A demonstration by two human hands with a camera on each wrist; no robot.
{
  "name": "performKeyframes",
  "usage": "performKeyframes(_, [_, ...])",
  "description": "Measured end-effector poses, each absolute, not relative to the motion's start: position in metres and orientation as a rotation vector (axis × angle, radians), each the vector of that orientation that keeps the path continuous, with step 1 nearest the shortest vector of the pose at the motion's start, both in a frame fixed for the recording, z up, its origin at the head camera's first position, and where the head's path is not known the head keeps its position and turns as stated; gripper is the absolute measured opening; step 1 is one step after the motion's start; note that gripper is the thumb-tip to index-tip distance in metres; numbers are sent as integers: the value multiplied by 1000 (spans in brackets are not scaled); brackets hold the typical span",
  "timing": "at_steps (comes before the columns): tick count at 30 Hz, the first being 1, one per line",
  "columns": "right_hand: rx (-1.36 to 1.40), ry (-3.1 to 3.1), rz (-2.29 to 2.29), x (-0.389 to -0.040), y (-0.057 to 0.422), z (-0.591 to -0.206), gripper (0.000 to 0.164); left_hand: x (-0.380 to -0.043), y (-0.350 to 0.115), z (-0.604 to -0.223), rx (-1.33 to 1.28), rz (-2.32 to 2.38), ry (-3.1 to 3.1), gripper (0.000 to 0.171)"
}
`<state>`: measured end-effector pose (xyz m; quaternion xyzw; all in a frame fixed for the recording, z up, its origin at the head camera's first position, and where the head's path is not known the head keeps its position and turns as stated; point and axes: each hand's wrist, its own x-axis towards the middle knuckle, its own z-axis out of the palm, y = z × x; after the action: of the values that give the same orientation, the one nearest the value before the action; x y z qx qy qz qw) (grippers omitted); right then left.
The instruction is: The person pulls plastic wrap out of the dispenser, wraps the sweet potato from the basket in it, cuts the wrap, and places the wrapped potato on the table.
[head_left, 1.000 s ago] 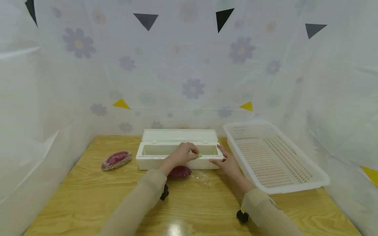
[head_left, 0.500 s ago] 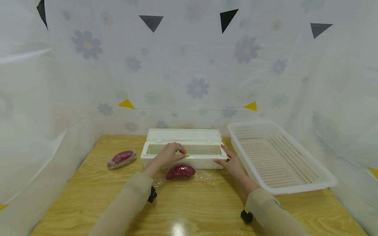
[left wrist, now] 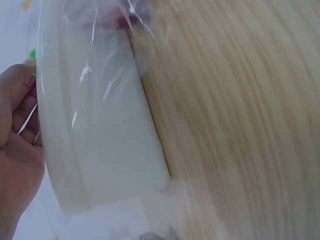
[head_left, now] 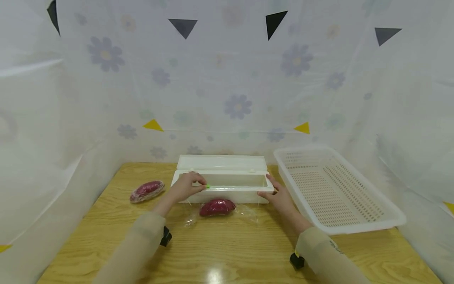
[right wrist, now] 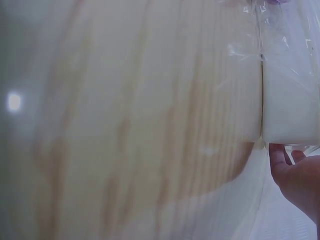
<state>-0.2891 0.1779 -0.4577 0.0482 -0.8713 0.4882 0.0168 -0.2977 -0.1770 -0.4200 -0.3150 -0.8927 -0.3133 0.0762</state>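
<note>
A white cling film box [head_left: 230, 195] with its lid [head_left: 221, 162] flipped back lies across the far part of the table. On its front edge, my left hand [head_left: 183, 186] pinches a small green slide cutter [head_left: 208, 186] near the left end. My right hand [head_left: 279, 197] grips the box's right end, thumb in front. Clear cling film [head_left: 247, 213] hangs down the box front and spreads onto the table. A dark red, sweet-potato-like piece [head_left: 217, 207] lies on the film before the box. In the left wrist view, film sheen shows over the box front [left wrist: 105, 130].
Left of the box lies a second dark red piece [head_left: 147, 191], wrapped in film. A white perforated plastic basket [head_left: 399, 219] stands at the right, close by my right hand. Behind the wooden table [head_left: 227, 252] hangs a flower-patterned sheet [head_left: 198, 86].
My left hand has slid the green cutter leftward along the box edge, from near the right end to near the left. My right hand stays on the box end. The head view shifted slightly.
</note>
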Motion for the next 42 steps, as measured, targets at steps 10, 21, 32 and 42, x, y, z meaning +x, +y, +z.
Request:
performKeyframes(10, [141,-2695,1534,-289,179,-458,84,-288,-210,-417,-836,-983,-2766,12])
performKeyframes(21, [130,-2690,1565,-288,176,-459,84,-281,-240,-417,-809,-928,-2766,12])
performKeyframes(32, [132,-2679,1581,-290,179,-456,82,-273,-256,-418,-726,-917,-2695,11])
performKeyframes(42, [172,-2654,1610,-289,178,-456,84,-267,-267,-418,-678,-918,-2713,13])
